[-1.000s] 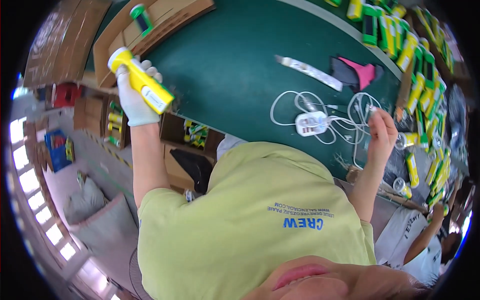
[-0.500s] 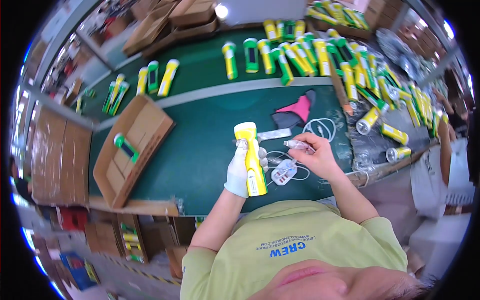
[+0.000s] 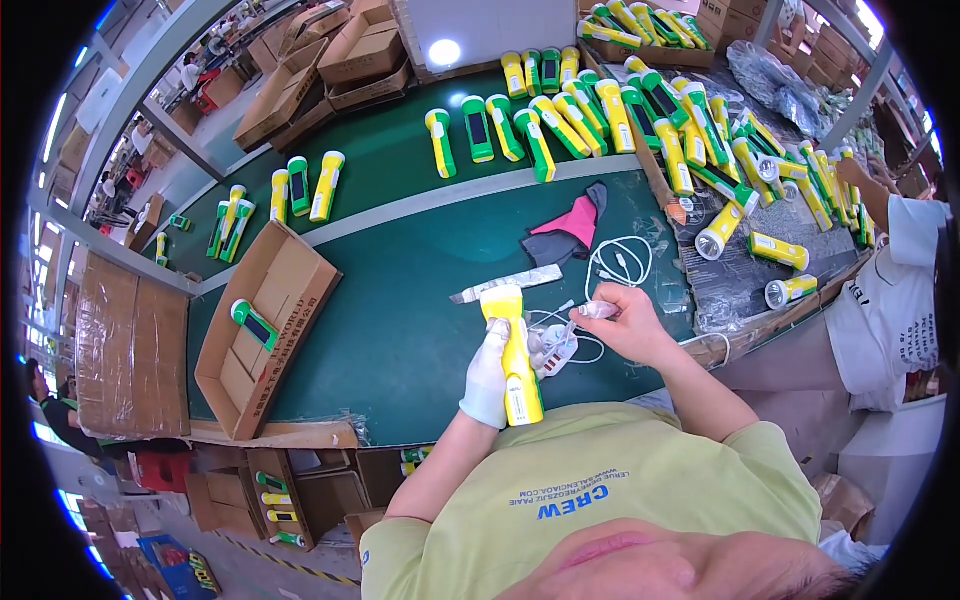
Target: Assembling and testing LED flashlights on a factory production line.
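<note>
My left hand (image 3: pixel 487 378), in a white glove, is closed round the body of a yellow flashlight (image 3: pixel 517 362), its wide head tilted away from me. My bare right hand (image 3: pixel 628 320) pinches a clear cable plug (image 3: pixel 596 310) just right of the flashlight. Below that plug a white multi-port USB charger (image 3: pixel 556 354) lies on the green table, partly hidden behind the flashlight and my left fingers. Thin white cables run around it. Beyond the flashlight's head lies a flat silvery strip (image 3: pixel 508 283). A pink and grey cloth (image 3: pixel 572 230) is farther off.
A coiled white cable (image 3: pixel 645 268) lies right of the cloth. On the left, an open cardboard tray (image 3: pixel 318 285) holds one green flashlight (image 3: pixel 254 325). Several flashlights (image 3: pixel 480 130) stand along the far belt; more pile up at the right, near another person's arm (image 3: pixel 866 190).
The flashlight in my left hand has come lower and closer to my body. My right hand's plug now points down and left, nearer the flashlight. The whole view has shifted slightly.
</note>
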